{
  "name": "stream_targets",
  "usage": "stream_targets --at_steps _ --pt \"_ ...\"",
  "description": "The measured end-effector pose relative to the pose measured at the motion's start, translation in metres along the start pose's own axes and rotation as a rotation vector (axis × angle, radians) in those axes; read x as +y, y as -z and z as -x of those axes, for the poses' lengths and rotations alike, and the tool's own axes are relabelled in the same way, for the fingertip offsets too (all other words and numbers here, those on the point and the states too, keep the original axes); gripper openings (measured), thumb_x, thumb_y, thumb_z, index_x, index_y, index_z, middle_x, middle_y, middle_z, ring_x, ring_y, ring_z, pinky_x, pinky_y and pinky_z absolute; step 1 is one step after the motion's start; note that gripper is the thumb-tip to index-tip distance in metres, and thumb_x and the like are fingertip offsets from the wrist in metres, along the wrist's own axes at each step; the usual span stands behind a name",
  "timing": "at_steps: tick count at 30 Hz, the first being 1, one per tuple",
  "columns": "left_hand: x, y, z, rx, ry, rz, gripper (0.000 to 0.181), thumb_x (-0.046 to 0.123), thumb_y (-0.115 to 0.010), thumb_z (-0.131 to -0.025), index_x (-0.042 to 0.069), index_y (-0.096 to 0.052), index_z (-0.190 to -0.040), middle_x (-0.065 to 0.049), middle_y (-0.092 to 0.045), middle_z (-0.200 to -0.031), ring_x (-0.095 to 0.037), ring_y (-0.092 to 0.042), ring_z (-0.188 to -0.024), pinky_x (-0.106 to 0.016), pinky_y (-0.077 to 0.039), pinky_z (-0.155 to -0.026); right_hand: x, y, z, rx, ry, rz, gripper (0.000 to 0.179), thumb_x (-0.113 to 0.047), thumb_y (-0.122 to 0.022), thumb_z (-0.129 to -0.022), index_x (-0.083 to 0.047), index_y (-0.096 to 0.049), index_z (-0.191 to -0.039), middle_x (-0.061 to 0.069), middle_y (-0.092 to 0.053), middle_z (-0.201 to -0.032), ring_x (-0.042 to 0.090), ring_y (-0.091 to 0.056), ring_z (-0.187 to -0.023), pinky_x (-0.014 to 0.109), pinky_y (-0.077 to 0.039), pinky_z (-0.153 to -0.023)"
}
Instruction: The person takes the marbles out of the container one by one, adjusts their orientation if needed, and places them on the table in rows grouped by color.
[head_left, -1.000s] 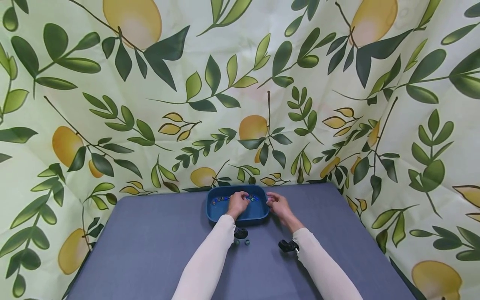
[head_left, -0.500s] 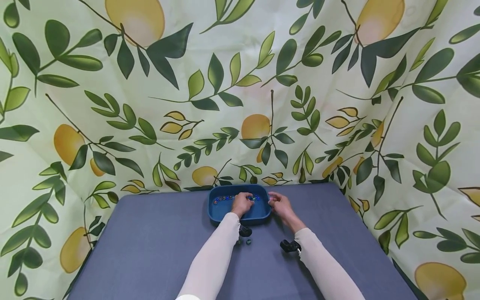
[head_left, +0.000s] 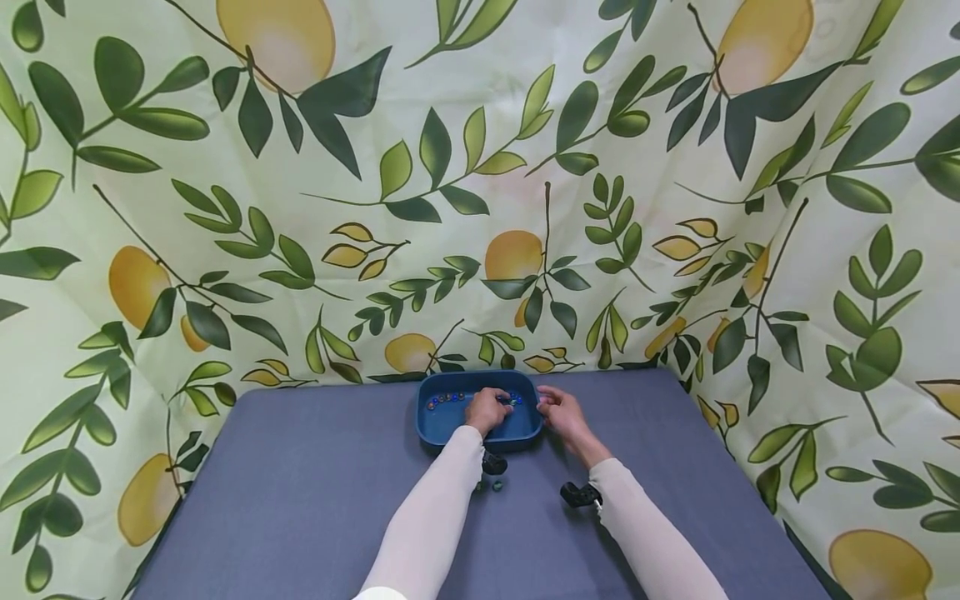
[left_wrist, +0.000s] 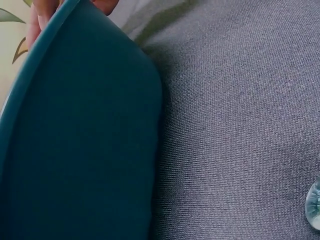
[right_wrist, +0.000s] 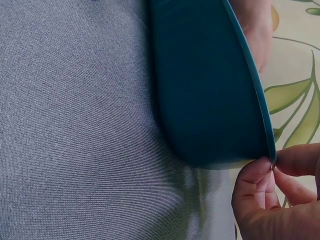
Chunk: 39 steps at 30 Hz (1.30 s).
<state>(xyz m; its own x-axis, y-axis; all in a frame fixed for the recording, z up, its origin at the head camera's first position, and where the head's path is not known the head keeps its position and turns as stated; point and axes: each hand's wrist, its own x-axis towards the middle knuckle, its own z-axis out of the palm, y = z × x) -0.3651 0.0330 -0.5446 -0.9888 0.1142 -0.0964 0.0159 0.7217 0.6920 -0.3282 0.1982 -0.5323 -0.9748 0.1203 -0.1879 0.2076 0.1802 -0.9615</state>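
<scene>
A blue plastic bin [head_left: 448,423] stands near the back of the table, with colourful glass marbles [head_left: 451,397] in a row along its far side. My left hand [head_left: 487,409] is inside, its fingers down at the marbles to the right; I cannot tell whether they pinch one. At the bin's right end, my right hand [head_left: 561,414] pinches the rim between thumb and fingers, as the right wrist view shows on the bin wall [right_wrist: 210,85]. In the left wrist view, the outer wall [left_wrist: 90,125] hides most of the left hand.
On the table in front of the bin lies a loose marble [head_left: 497,485], with another partly hidden by the left wrist strap. Grey cloth covers the table [head_left: 315,492]. A fabric backdrop [head_left: 450,250] with printed lemons and leaves rises behind the bin.
The left hand has shifted slightly to the right and lower among the marbles. The right hand keeps its place at the rim, and the head view has shifted a little.
</scene>
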Motion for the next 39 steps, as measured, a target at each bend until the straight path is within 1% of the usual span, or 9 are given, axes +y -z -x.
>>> stream_targets --at_steps 7,13,20,22,23,28,30,35,39 --pt "0.006 -0.004 -0.002 0.008 -0.009 -0.056 0.021 0.027 -0.073 -0.087 0.019 -0.077 -0.106 -0.003 -0.072 -0.115 -0.026 -0.064 -0.109 -0.045 -0.048 -0.093 0.0 0.0 0.0 0.004 0.002 -0.002 0.041 -0.001 -0.055 -0.094 -0.004 -0.057 -0.135 0.003 -0.055 -0.096 0.013 -0.052 -0.08 0.028 -0.049 -0.069" --pt "0.012 -0.008 -0.002 -0.008 -0.024 -0.107 0.02 0.03 -0.075 -0.085 0.019 -0.078 -0.102 -0.001 -0.074 -0.109 -0.025 -0.065 -0.107 -0.047 -0.049 -0.092 0.001 0.0 0.001 0.003 -0.004 0.004 0.04 -0.002 -0.055 -0.095 -0.005 -0.057 -0.135 0.004 -0.056 -0.097 0.017 -0.053 -0.081 0.028 -0.049 -0.069" --pt "0.016 -0.015 -0.005 -0.008 -0.032 -0.096 0.012 0.027 -0.077 -0.084 0.017 -0.078 -0.089 0.001 -0.074 -0.094 -0.02 -0.066 -0.091 -0.043 -0.05 -0.085 0.0 0.0 0.001 0.005 0.006 0.012 0.039 -0.003 -0.054 -0.095 -0.005 -0.057 -0.134 0.006 -0.057 -0.099 0.025 -0.056 -0.089 0.031 -0.05 -0.071" --pt "0.016 -0.016 -0.005 -0.017 -0.041 -0.091 0.009 0.026 -0.077 -0.083 0.017 -0.078 -0.086 0.001 -0.074 -0.091 -0.019 -0.066 -0.087 -0.042 -0.05 -0.083 0.0 0.001 0.001 0.004 0.004 0.014 0.039 -0.003 -0.054 -0.095 -0.005 -0.057 -0.134 0.007 -0.057 -0.1 0.026 -0.056 -0.09 0.031 -0.05 -0.071" --pt "0.017 -0.016 -0.005 -0.012 -0.054 -0.099 0.008 0.025 -0.077 -0.082 0.017 -0.077 -0.084 0.002 -0.074 -0.088 -0.019 -0.065 -0.084 -0.041 -0.05 -0.08 0.0 0.001 0.001 0.005 0.004 0.018 0.039 -0.003 -0.054 -0.095 -0.005 -0.057 -0.134 0.007 -0.057 -0.1 0.026 -0.056 -0.09 0.031 -0.05 -0.071" --pt "0.018 -0.016 -0.003 -0.02 -0.057 -0.096 0.006 0.023 -0.077 -0.082 0.018 -0.077 -0.085 0.002 -0.074 -0.091 -0.02 -0.066 -0.088 -0.042 -0.05 -0.08 -0.001 -0.001 0.002 0.01 0.001 0.021 0.039 -0.003 -0.055 -0.095 -0.006 -0.058 -0.134 0.008 -0.058 -0.102 0.026 -0.056 -0.09 0.031 -0.05 -0.071" --pt "0.018 -0.016 -0.002 -0.027 -0.038 -0.08 0.007 0.023 -0.077 -0.083 0.017 -0.078 -0.088 0.001 -0.074 -0.095 -0.022 -0.067 -0.093 -0.043 -0.049 -0.085 -0.001 -0.002 0.001 0.012 0.0 0.02 0.039 -0.003 -0.055 -0.095 -0.006 -0.058 -0.134 0.008 -0.058 -0.102 0.026 -0.056 -0.09 0.031 -0.049 -0.071" --pt "0.019 -0.016 -0.002 -0.004 -0.026 -0.063 0.009 0.022 -0.076 -0.084 0.015 -0.077 -0.09 -0.001 -0.074 -0.095 -0.022 -0.066 -0.091 -0.044 -0.05 -0.086 0.0 -0.003 0.001 0.015 -0.005 0.018 0.038 -0.003 -0.055 -0.096 -0.006 -0.058 -0.134 0.007 -0.057 -0.101 0.025 -0.056 -0.089 0.031 -0.049 -0.071" --pt "0.024 -0.011 0.001 0.012 -0.046 -0.037 0.011 0.023 -0.074 -0.087 0.014 -0.076 -0.092 0.0 -0.073 -0.092 -0.019 -0.065 -0.086 -0.04 -0.052 -0.081 0.0 -0.001 0.001 0.014 -0.004 0.015 0.038 -0.003 -0.053 -0.096 -0.006 -0.057 -0.134 0.008 -0.057 -0.102 0.027 -0.056 -0.091 0.029 -0.049 -0.071"
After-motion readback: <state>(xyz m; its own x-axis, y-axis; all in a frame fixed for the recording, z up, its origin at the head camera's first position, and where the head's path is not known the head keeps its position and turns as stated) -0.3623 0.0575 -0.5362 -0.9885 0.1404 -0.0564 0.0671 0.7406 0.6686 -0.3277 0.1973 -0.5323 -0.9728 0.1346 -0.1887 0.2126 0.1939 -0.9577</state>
